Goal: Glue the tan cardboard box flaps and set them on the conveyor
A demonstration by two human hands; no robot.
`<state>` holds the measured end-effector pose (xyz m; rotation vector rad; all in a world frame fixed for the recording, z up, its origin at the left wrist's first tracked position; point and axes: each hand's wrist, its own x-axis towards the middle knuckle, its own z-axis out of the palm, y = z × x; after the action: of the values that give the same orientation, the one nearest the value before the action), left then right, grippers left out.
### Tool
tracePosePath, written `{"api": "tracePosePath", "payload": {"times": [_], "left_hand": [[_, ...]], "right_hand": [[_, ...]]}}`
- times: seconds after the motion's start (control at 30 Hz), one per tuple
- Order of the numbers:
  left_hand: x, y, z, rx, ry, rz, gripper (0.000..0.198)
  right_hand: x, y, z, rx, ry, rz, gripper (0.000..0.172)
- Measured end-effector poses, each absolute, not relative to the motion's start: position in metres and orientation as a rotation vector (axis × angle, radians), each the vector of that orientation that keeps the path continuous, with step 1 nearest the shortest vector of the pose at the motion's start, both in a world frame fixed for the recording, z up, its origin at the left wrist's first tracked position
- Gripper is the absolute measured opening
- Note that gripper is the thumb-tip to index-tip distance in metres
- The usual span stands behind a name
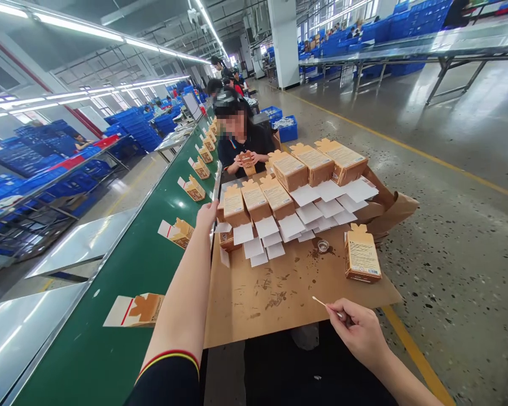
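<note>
Stacked boxes (254, 194) block far side of cardboard (241, 307), room nearer | conveyor (139, 260) at left | left hand (207, 215): grip unclear | right hand (359, 328): pinches swab (319, 301)

A thin white cotton swab (319, 301) is held by its stick at a slant, with its tip left exposed and pointed forward-left. A tan-and-brown printed cardboard box (233, 206) is laid leftmost in the front row, printed panel upward, with its scalloped flap extended at the far end.
</note>
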<state>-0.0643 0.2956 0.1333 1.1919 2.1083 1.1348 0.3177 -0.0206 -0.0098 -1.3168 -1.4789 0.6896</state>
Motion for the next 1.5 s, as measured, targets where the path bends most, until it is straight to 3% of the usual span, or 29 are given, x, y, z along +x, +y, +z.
{"api": "tracePosePath", "payload": {"times": [0.13, 0.23, 0.4, 0.53, 0.7, 0.97, 1.23, 1.5], "left_hand": [[-0.055, 0.306, 0.123, 1.087, 2.127, 1.022, 0.023], [-0.070, 0.276, 0.119, 1.068, 2.107, 1.138, 0.023], [-0.099, 0.169, 0.100, 0.977, 1.972, 1.503, 0.058], [-0.070, 0.060, 0.039, 0.736, 1.484, 1.625, 0.082], [-0.013, -0.003, -0.016, 0.613, 1.462, 1.389, 0.079], [-0.009, 0.002, -0.010, 0.820, 1.550, 1.272, 0.083], [0.021, -0.016, -0.026, 0.963, 1.631, 1.401, 0.094], [0.041, -0.039, -0.021, 1.196, 1.953, 1.247, 0.071]], "right_hand": [[0.323, -0.025, -0.011, -1.329, -1.426, 0.625, 0.047], [0.328, -0.025, -0.009, -1.335, -1.416, 0.594, 0.044], [0.336, -0.021, -0.002, -1.305, -1.455, 0.608, 0.042], [0.328, -0.021, -0.003, -1.280, -1.518, 0.645, 0.041], [0.282, -0.018, -0.018, -1.184, -1.800, 0.673, 0.032], [0.228, 0.001, -0.041, -1.170, -2.318, 0.668, 0.028], [0.261, 0.001, -0.036, -1.265, -2.085, 0.716, 0.029], [0.301, -0.027, -0.026, -1.339, -1.656, 0.844, 0.039]]}}
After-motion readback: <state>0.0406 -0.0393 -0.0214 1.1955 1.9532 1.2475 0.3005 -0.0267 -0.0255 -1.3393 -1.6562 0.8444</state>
